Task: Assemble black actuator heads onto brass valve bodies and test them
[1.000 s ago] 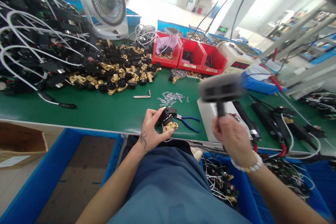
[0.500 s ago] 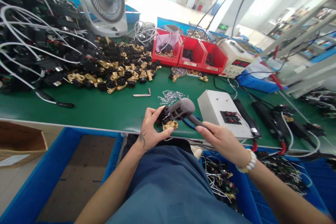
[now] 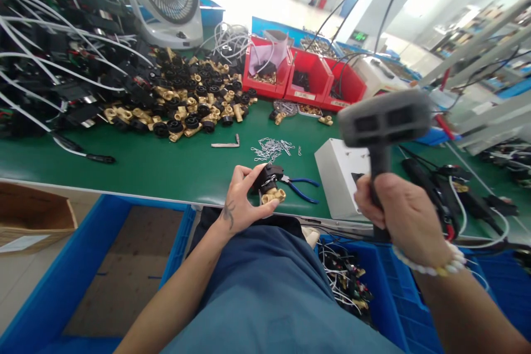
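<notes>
Left fingers [image 3: 251, 178] clamped on black-and-brass valve assembly [image 3: 274, 195]; right fingers [image 3: 367, 206] wrapped round grey block-headed mallet [image 3: 385, 116], just lifted clear, right of valve assembly. Stroke looks finished, part uncovered.

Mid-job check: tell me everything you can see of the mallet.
The mallet has a grey, blocky head with dark rectangular recesses in its side, and a dark handle; it looks like rubber or plastic, though blurred. The right hand's grip wraps the handle, head uppermost. In view it overlaps the white box, apart from the brass-and-black part.
</notes>
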A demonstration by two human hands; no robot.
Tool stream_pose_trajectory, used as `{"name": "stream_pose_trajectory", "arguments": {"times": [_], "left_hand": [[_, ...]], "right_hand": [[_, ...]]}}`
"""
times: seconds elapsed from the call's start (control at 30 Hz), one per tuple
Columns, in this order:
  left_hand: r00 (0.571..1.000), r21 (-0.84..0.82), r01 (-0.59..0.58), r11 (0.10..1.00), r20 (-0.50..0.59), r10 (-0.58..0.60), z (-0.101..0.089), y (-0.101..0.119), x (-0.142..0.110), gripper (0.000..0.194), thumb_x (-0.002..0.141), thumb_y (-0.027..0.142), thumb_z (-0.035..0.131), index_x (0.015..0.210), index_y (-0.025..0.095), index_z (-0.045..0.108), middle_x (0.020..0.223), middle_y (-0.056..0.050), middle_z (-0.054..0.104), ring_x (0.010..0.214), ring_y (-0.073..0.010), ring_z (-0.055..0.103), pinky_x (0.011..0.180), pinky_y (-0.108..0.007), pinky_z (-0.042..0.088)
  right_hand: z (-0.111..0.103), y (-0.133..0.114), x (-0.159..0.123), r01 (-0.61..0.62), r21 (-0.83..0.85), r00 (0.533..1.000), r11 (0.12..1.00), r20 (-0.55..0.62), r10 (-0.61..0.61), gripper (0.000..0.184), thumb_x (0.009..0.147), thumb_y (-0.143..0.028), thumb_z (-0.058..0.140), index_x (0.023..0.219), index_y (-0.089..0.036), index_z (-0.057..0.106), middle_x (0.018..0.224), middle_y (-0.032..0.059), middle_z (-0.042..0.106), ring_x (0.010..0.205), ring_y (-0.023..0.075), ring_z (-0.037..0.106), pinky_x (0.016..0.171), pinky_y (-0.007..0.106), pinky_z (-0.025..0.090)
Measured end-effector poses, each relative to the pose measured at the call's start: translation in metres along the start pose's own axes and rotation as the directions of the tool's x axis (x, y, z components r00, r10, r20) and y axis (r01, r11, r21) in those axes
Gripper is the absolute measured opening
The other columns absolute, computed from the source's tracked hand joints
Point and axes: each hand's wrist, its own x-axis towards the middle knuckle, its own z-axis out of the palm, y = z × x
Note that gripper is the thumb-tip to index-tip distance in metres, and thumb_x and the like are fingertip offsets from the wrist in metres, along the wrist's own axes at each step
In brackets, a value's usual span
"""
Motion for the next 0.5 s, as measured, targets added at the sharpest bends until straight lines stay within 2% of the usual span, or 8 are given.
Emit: {"name": "stream_pose_trajectory", "arguments": {"times": [0.07, 0.13, 0.17, 0.23, 0.33, 0.4, 0.43, 0.5], "left_hand": [[1.000, 0.003, -0.005, 1.000, -0.001, 0.005, 0.000, 0.000, 0.000, 0.070, 0.073, 0.035, 0.078, 0.139, 0.019, 0.059, 0.105, -0.005, 0.049, 0.096, -0.0198, 0.055, 0.086, -0.036, 0.056], [1.000, 0.005, -0.011, 1.000, 0.003, 0.011, 0.000, 0.000, 0.000, 0.070, 0.073, 0.035, 0.078, 0.139, 0.020, 0.058, 0.104, -0.004, 0.049, 0.095, -0.0195, 0.055, 0.085, -0.035, 0.056], [1.000, 0.006, -0.013, 1.000, 0.006, 0.013, 0.000, 0.000, 0.000, 0.070, 0.074, 0.035, 0.078, 0.139, 0.020, 0.058, 0.104, -0.004, 0.049, 0.094, -0.0192, 0.055, 0.084, -0.035, 0.057], [1.000, 0.009, -0.016, 1.000, 0.009, 0.016, -0.001, -0.001, 0.000, 0.069, 0.074, 0.035, 0.077, 0.139, 0.020, 0.058, 0.103, -0.004, 0.049, 0.094, -0.0190, 0.055, 0.084, -0.034, 0.057], [1.000, 0.013, -0.022, 1.000, 0.008, 0.022, 0.000, 0.000, 0.000, 0.069, 0.074, 0.035, 0.077, 0.138, 0.018, 0.059, 0.104, -0.005, 0.049, 0.096, -0.0197, 0.055, 0.088, -0.036, 0.056], [1.000, 0.013, -0.026, 1.000, 0.009, 0.026, 0.001, 0.000, 0.000, 0.070, 0.074, 0.036, 0.078, 0.139, 0.017, 0.059, 0.105, -0.005, 0.049, 0.098, -0.0205, 0.055, 0.090, -0.037, 0.055], [1.000, 0.012, -0.027, 1.000, 0.012, 0.027, 0.001, 0.000, 0.000, 0.070, 0.074, 0.036, 0.078, 0.139, 0.017, 0.058, 0.105, -0.005, 0.049, 0.099, -0.0207, 0.055, 0.090, -0.037, 0.056], [1.000, 0.010, -0.026, 1.000, 0.013, 0.025, 0.000, 0.001, 0.000, 0.070, 0.074, 0.036, 0.077, 0.139, 0.017, 0.058, 0.105, -0.005, 0.049, 0.098, -0.0203, 0.055, 0.089, -0.036, 0.056]], "right_hand": [[0.003, 0.001, 0.000, 0.002, 0.111, 0.999, 0.994, -0.053, 0.004, 0.059, 0.092, -0.078, 0.046, 0.070, -0.023, 0.049, 0.045, -0.0074, 0.032, 0.038, 0.0091, 0.026, 0.040, 0.025, 0.022], [0.008, 0.004, 0.001, -0.071, -0.006, 0.991, 0.997, 0.115, 0.071, 0.064, 0.089, -0.082, 0.047, 0.066, -0.023, 0.048, 0.047, -0.0055, 0.036, 0.041, 0.0093, 0.030, 0.040, 0.025, 0.024], [0.010, 0.005, 0.001, -0.105, -0.115, 0.965, 0.988, 0.226, 0.129, 0.066, 0.086, -0.084, 0.049, 0.063, -0.022, 0.048, 0.049, -0.0040, 0.039, 0.043, 0.0093, 0.032, 0.041, 0.025, 0.025], [0.009, 0.004, 0.003, -0.115, -0.248, 0.929, 0.962, 0.317, 0.193, 0.069, 0.083, -0.085, 0.052, 0.060, -0.021, 0.047, 0.052, -0.0026, 0.041, 0.045, 0.0089, 0.034, 0.040, 0.024, 0.023], [0.003, 0.000, 0.003, -0.085, -0.067, 0.988, 0.994, 0.123, 0.093, 0.063, 0.088, -0.080, 0.052, 0.066, -0.021, 0.048, 0.048, -0.0055, 0.035, 0.042, 0.0079, 0.029, 0.039, 0.025, 0.020], [0.003, 0.002, 0.002, -0.032, 0.102, 0.999, 0.994, -0.037, 0.036, 0.059, 0.091, -0.077, 0.050, 0.070, -0.022, 0.049, 0.046, -0.0073, 0.032, 0.039, 0.0078, 0.027, 0.039, 0.025, 0.019], [0.006, 0.004, 0.001, -0.032, 0.119, 0.999, 0.992, -0.033, 0.036, 0.059, 0.091, -0.078, 0.050, 0.071, -0.022, 0.049, 0.046, -0.0072, 0.033, 0.039, 0.0077, 0.028, 0.039, 0.024, 0.020], [0.013, 0.011, -0.001, -0.111, 0.011, 0.987, 0.994, 0.122, 0.109, 0.063, 0.087, -0.080, 0.053, 0.066, -0.022, 0.047, 0.048, -0.0051, 0.038, 0.042, 0.0077, 0.031, 0.039, 0.024, 0.022]]}}
